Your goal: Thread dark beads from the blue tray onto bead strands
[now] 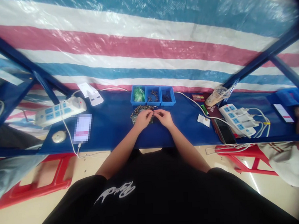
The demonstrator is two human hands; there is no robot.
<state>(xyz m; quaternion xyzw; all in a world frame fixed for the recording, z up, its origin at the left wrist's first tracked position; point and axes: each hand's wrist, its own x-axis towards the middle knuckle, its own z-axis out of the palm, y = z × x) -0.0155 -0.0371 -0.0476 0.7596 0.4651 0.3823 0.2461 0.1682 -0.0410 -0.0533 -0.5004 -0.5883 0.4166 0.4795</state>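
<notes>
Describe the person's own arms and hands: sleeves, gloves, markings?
Left hand and right hand bare: no gloves, watch or cables visible on them. Forearms bare below short black sleeves. Black shirt carries a white script-like print on its left side.

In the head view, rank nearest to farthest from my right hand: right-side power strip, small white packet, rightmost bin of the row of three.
From your right hand:
1. Rightmost bin, just beyond it.
2. Small white packet, right of the hand.
3. Power strip, farther right.

Bins [153,103] behind left hand [144,118] and right hand [163,118], phone [82,129] far left, cup [214,97] far right
</notes>
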